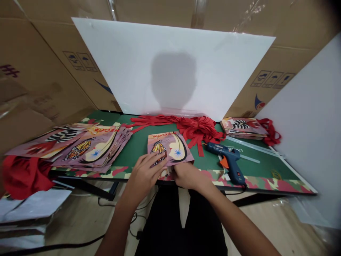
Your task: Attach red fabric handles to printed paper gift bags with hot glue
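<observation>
A printed paper piece (172, 142) with a butterfly, a face and a blue star lies at the table's front edge, centre. My left hand (149, 169) rests on its lower left part, fingers spread over the butterfly. At its lower right, my right hand (186, 174) reaches in under the near edge; the fingertips are hidden, so what they hold, if anything, does not show. Red ribbons (197, 128) lie just behind the paper. To the right is a blue glue gun (231, 160) with an orange trigger.
Stacks of similar printed pieces (93, 147) cover the left side, with red fabric (26, 177) hanging at the edge. Another stack (243, 128) sits at the back right, near clear glue sticks (250, 159). A white board (119, 64) and cardboard walls (39, 71) stand behind.
</observation>
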The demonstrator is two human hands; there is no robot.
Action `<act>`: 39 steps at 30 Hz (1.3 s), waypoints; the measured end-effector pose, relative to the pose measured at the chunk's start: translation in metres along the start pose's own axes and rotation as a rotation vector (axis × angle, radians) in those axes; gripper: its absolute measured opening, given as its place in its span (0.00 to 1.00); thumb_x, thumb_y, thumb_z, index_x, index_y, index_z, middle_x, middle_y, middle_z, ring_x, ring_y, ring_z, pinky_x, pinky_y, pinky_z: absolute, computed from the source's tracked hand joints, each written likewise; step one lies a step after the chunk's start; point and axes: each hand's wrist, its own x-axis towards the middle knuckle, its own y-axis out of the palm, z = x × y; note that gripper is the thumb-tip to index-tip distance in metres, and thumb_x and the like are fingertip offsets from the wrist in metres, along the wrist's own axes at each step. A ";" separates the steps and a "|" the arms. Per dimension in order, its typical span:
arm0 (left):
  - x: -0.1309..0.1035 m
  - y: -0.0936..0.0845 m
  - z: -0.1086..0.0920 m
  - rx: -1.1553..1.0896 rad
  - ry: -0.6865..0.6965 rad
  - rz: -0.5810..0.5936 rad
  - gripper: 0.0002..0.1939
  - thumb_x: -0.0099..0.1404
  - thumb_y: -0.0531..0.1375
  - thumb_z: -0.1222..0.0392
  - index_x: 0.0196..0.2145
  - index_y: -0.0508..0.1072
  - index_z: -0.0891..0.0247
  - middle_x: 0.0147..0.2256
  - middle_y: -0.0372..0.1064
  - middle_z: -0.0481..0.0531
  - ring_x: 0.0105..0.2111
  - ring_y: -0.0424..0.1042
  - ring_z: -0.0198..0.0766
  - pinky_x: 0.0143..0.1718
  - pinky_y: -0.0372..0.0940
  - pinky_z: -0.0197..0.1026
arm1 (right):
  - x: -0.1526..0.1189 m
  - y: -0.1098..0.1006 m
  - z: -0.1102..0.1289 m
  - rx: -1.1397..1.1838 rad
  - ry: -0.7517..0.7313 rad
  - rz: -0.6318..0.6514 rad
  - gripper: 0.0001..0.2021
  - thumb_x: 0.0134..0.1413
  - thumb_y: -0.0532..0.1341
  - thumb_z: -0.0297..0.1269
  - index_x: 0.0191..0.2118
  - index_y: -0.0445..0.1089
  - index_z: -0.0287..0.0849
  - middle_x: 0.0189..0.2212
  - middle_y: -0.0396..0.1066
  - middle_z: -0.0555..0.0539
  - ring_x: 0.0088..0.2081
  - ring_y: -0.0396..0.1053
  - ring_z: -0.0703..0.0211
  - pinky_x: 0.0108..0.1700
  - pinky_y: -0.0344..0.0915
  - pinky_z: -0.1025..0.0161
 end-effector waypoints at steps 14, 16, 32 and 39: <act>0.001 0.009 -0.001 0.059 0.018 -0.088 0.16 0.82 0.58 0.59 0.62 0.79 0.55 0.59 0.79 0.57 0.60 0.77 0.49 0.60 0.69 0.55 | -0.033 0.058 0.008 -0.300 -0.114 -0.608 0.13 0.73 0.60 0.23 0.54 0.77 0.42 0.50 0.84 0.44 0.52 0.77 0.49 0.65 0.63 0.51; 0.000 0.008 -0.001 0.059 0.024 -0.086 0.16 0.82 0.58 0.60 0.62 0.79 0.57 0.59 0.79 0.57 0.60 0.77 0.49 0.61 0.69 0.56 | -0.040 0.064 0.009 -0.293 -0.105 -0.638 0.15 0.74 0.59 0.23 0.58 0.76 0.43 0.53 0.83 0.44 0.55 0.76 0.49 0.64 0.61 0.50; -0.005 0.012 0.001 -0.012 -0.012 -0.106 0.16 0.82 0.60 0.57 0.63 0.78 0.55 0.61 0.79 0.56 0.63 0.75 0.50 0.65 0.69 0.60 | -0.082 0.094 0.026 -0.183 -0.027 -0.545 0.29 0.71 0.55 0.25 0.75 0.62 0.38 0.72 0.69 0.46 0.73 0.62 0.50 0.71 0.54 0.51; -0.005 0.012 0.001 0.006 0.011 -0.093 0.17 0.81 0.60 0.59 0.63 0.76 0.55 0.61 0.78 0.56 0.63 0.75 0.49 0.65 0.68 0.59 | -0.085 0.102 0.023 -0.158 -0.029 -0.535 0.37 0.70 0.55 0.24 0.81 0.52 0.40 0.74 0.65 0.45 0.75 0.59 0.50 0.73 0.54 0.49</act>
